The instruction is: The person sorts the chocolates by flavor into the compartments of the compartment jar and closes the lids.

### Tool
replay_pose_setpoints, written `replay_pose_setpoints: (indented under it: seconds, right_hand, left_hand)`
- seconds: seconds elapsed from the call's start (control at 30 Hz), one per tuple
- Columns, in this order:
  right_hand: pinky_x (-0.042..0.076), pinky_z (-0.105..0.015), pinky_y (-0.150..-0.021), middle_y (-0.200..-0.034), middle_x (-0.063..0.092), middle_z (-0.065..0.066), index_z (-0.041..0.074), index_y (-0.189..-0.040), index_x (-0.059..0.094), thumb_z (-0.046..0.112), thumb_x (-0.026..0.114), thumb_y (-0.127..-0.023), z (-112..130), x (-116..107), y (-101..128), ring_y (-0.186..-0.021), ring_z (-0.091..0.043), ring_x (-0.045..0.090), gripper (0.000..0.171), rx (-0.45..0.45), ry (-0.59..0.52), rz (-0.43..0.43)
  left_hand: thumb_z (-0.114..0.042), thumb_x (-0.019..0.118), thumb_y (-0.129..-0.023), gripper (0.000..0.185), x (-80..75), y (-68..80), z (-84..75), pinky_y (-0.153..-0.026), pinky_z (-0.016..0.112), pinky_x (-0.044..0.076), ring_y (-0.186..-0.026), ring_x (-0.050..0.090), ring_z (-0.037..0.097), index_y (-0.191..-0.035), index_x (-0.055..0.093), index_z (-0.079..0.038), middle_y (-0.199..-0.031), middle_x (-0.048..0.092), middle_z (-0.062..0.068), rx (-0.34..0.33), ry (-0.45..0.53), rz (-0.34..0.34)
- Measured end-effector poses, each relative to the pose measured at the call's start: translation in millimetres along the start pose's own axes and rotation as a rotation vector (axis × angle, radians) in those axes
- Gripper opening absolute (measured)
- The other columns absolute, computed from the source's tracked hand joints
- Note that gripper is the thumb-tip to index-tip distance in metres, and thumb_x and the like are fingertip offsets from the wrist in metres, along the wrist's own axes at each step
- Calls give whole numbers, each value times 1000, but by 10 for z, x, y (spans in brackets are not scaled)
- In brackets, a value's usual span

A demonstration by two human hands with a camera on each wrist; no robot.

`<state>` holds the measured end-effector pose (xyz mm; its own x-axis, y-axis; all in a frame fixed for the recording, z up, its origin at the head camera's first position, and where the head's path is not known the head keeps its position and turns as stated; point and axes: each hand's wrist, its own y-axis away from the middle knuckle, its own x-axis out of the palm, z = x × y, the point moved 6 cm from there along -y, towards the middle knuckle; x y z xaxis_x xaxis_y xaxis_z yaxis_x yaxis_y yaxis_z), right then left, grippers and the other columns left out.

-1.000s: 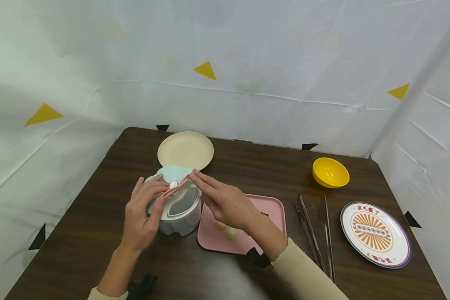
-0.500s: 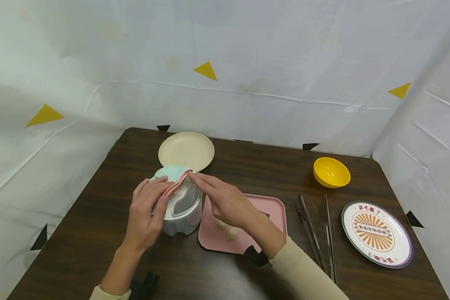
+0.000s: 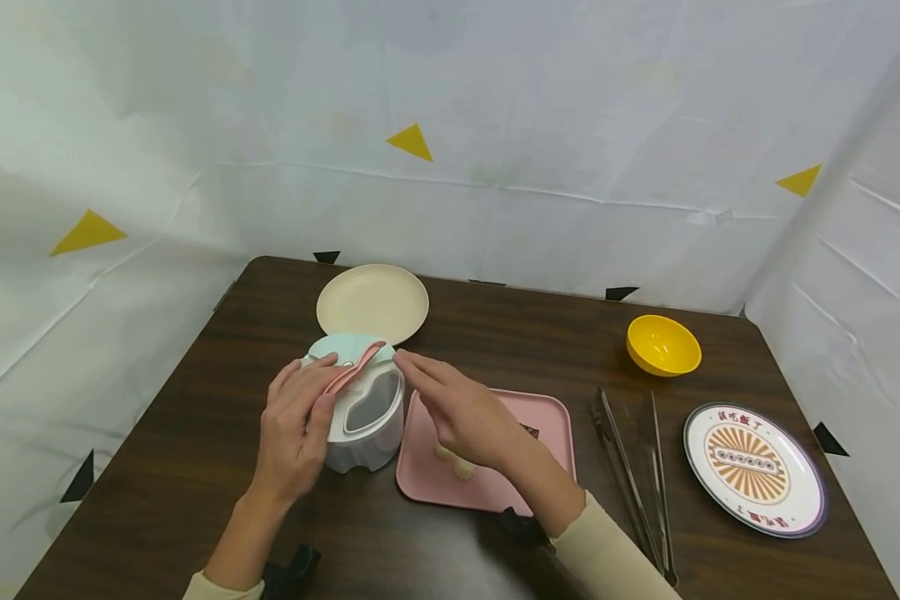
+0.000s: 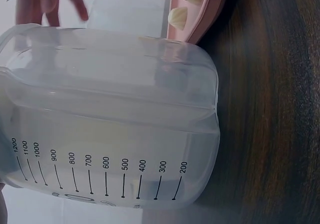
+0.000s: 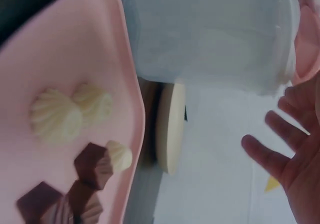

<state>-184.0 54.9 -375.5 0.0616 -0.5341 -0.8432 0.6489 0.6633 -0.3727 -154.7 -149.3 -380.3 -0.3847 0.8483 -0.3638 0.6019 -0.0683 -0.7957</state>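
A translucent plastic storage jar (image 3: pixel 367 450) stands on the table, with a white lid, a kidney-shaped opening and a measuring scale on its side (image 4: pixel 115 119). A mint flap (image 3: pixel 345 342) covers the lid's far part. My left hand (image 3: pixel 291 429) lies over the lid's left side and grips the left end of the raised pink flap (image 3: pixel 360 364) between thumb and fingers. To the right of the jar, my right hand (image 3: pixel 468 412) has its fingers extended toward the lid's edge. In the right wrist view, this hand (image 5: pixel 305 159) holds nothing, its fingertips near the pink flap (image 5: pixel 307 46).
A pink tray (image 3: pixel 551 417) beside the jar holds several white shell-shaped pieces (image 5: pixel 57 116) and brown chocolate-like pieces (image 5: pixel 92 164). Behind the jar lies a cream plate (image 3: pixel 372 302). Rightward are metal tongs (image 3: pixel 621 462), a yellow bowl (image 3: pixel 662 346) and a patterned plate (image 3: pixel 753 469).
My right hand's fingertips have left the pink flap's far end and moved slightly right. Earlier both hands touched the flap; the left hand stays on it after a small shift rightward.
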Motion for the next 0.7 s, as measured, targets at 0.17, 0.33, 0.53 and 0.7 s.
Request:
replay_pose_setpoints:
  seconds: [0.17, 0.33, 0.53, 0.7]
  right_hand:
    - [48, -35, -92, -150, 43, 4, 22, -151, 40, 10, 60, -96, -140, -146, 311, -128, -12, 49, 60, 119, -26, -83]
    - [49, -46, -90, -141, 53, -3, 16, -145, 49, 12, 68, -91, -360, -319, 803, -121, -23, 56, 57, 334, 31, -205]
    - [40, -59, -97, -139, 52, -15, 6, -140, 54, 13, 70, -88, -701, -509, 1542, -125, -38, 48, 54, 670, 214, -324]
    - [34, -64, -95, -138, 48, -26, -1, -140, 50, 20, 72, -86, -907, -604, 2077, -122, -50, 43, 62, 910, 318, -345]
  left_hand:
    - [-27, 47, -101, 34, 5, -1, 1, -108, 53, 26, -116, 60, 32, -116, 70, -7, -114, 70, 7, 13, 0, -3]
    - [-29, 47, -101, 35, 8, -3, 7, -107, 53, 27, -115, 60, 33, -115, 70, -7, -113, 70, 7, 22, -6, -7]
    - [-29, 48, -100, 34, 12, -13, 4, -108, 52, 26, -114, 61, 33, -114, 71, -7, -111, 71, 6, 27, -2, -15]
    - [-30, 49, -100, 35, 9, -6, 8, -107, 52, 27, -113, 61, 33, -112, 71, -7, -110, 71, 7, 32, -1, -25]
